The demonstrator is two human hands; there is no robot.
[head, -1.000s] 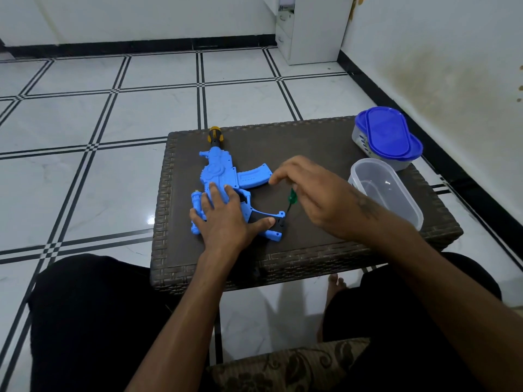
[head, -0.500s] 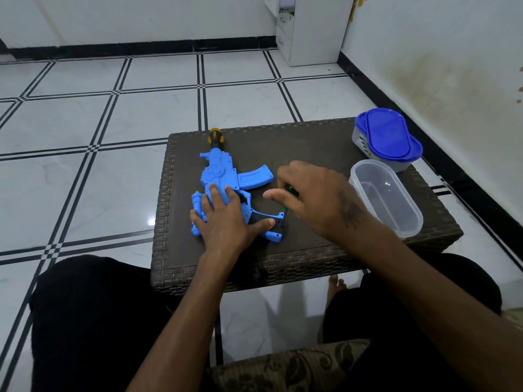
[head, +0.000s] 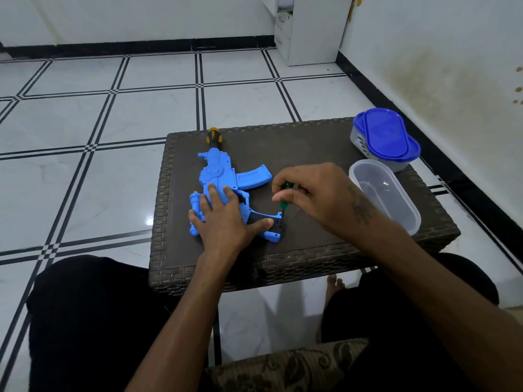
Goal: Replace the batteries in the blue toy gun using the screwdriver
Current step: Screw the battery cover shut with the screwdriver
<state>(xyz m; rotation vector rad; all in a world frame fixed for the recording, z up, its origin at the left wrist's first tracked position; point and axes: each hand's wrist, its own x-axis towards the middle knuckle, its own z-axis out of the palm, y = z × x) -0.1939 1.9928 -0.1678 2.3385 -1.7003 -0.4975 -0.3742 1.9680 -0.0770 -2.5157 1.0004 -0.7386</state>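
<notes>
The person is wearing black trousers (head: 93,321), and both forearms are showing bare. The right forearm (head: 360,206) is bearing what looks like a dark tattoo, too blurred to read.

One head-worn camera looks forward and steeply down. It sits close above the wicker desk (head: 308,250), with tiled floor (head: 85,179) beyond.

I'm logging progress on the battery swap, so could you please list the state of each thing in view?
Toy gun: flat on table, pinned by left hand.
Screwdriver: in right hand, tip at the grip.
Clear tub: open, empty.
Blue-lidded tub: closed.
</notes>
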